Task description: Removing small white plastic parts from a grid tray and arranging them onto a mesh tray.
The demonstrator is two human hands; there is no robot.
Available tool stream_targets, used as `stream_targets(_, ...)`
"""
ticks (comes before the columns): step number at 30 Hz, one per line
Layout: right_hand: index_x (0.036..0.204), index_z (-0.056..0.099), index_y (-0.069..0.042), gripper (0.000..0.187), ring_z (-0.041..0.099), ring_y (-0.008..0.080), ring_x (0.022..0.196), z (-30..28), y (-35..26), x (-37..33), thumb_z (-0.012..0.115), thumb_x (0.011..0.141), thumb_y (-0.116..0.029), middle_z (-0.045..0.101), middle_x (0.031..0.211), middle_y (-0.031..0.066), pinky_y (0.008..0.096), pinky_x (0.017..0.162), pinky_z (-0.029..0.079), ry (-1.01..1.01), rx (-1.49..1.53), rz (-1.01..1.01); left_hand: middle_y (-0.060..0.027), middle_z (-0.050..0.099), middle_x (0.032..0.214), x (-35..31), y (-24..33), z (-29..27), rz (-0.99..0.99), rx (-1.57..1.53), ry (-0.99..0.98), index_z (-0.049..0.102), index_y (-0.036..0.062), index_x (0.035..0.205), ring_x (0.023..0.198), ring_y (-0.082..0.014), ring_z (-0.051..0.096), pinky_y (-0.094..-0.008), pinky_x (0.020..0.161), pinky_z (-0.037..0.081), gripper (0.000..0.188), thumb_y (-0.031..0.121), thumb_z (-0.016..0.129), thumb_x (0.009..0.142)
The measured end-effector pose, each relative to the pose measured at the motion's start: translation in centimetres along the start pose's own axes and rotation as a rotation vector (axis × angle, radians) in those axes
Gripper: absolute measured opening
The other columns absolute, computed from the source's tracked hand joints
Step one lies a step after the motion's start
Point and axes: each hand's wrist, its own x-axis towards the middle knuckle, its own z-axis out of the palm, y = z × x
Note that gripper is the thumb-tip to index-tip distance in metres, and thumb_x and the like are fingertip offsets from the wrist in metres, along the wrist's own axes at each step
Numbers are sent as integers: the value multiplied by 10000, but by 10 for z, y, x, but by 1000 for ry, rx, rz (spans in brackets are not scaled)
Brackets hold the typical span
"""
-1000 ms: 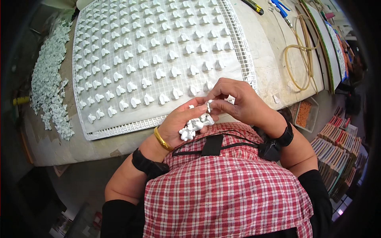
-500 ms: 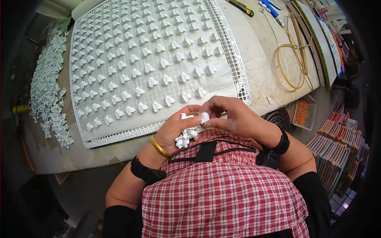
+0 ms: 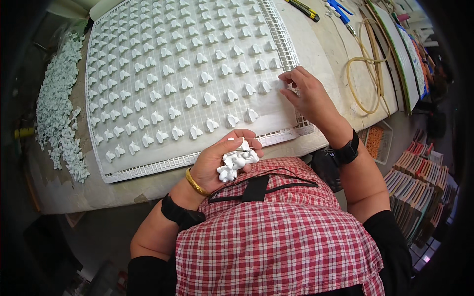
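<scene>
My left hand (image 3: 215,160) is cupped in front of the apron, its fingers curled around several small white moulded pieces (image 3: 236,160). The pieces look smooth and lobed, heaped in the palm. Over the right edge of the large white mesh tray (image 3: 143,170) hangs my right hand (image 3: 308,93). Its thumb and forefinger are apart, and I see no piece between them. Close to those fingertips, a small white winged piece (image 3: 264,87) lies on the tray's pale sheet. Many similar pieces stand there in rows, spaced apart.
A large pile of white bits (image 3: 58,103) lies on the table left of the tray. At the back right are a yellow-black cutter knife (image 3: 302,9), a blue air gun (image 3: 340,11) and its looped hose (image 3: 349,74). A basket of orange bits (image 3: 377,140) stands below the table's right edge.
My right hand has left my left hand and moved up and right to the tray's edge, its thumb and forefinger now parted. The left hand stays almost in place with its pieces.
</scene>
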Motion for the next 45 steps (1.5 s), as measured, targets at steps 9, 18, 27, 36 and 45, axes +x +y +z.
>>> stream_targets(9, 1007, 630, -21, 216, 610, 329, 878, 0, 1, 5, 696, 802, -44, 602, 927, 127, 410, 765, 508, -20, -76, 31, -221, 590, 1158, 4, 1, 4, 38, 23, 10, 503, 14, 1292, 981, -292, 633, -365, 760, 574, 353, 230, 438, 1021)
stream_targets(18, 1096, 649, -31, 313, 606, 278, 874, 9, -71, -21, 695, 787, -27, 628, 933, 131, 373, 785, 496, -474, 523, -222, -139, 600, 1175, 3, 0, -1, -50, 164, -15, 426, 44, 1389, 926, -253, 637, -319, 743, 546, 409, 229, 442, 1025)
stream_targets(27, 1113, 652, -19, 340, 629, 290, 858, 31, -73, -29, 735, 787, -66, 658, 945, 144, 375, 763, 505, -556, 585, -107, -111, 616, 1175, -1, -5, -1, -119, 233, 81, 454, 23, 1352, 970, -206, 649, -317, 792, 553, 384, 238, 460, 1034)
stream_targets(36, 1209, 608, -17, 309, 595, 69, 848, 15, -62, -26, 670, 910, -61, 637, 957, -8, 229, 775, 512, -431, 858, 332, -207, 610, 1121, 10, 3, 3, -58, -34, -58, 425, 76, 1372, 824, -225, 670, -293, 679, 569, 417, 342, 386, 1054)
stream_targets(45, 1178, 559, -17, 255, 623, 97, 842, 26, -60, -37, 639, 941, -69, 647, 983, 38, 268, 752, 541, -410, 1228, 529, -174, 619, 1126, 7, 0, 9, -22, 105, 106, 457, 21, 1287, 895, -206, 654, -287, 646, 570, 342, 203, 531, 1007)
